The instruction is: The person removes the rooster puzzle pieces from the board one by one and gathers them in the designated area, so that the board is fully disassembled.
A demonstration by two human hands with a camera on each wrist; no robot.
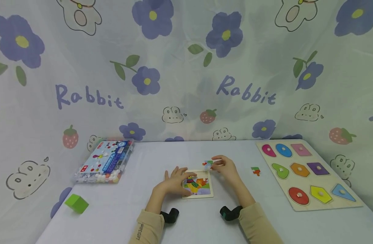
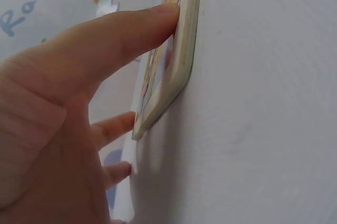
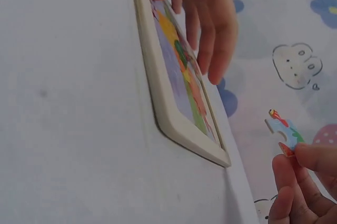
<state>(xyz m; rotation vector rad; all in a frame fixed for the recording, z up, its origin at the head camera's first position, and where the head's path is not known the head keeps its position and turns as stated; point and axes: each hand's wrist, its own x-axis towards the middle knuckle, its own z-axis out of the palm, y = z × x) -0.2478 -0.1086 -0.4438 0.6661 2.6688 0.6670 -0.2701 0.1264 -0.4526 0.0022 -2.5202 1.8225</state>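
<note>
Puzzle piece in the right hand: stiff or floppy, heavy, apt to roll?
Likely stiff: the puzzle piece looks flat though the right hand pinches only one end. Probably light, since it's thin and small beside the fingers. Unlikely to roll, given that flat, notched shape.

tabletop [image 1: 198, 223]: white, meeting the cloth backdrop [image 1: 186, 78] behind
cloth backdrop: printed with purple flowers, rabbits and strawberries
plastic box [image 1: 104, 159]: lying far left, small coloured pieces [image 1: 108, 178] inside
green block [image 1: 77, 203]: left side, nearer than the plastic box
shape board [image 1: 302, 182]: lying flat at right, with nine coloured shapes [image 1: 298, 196]
</note>
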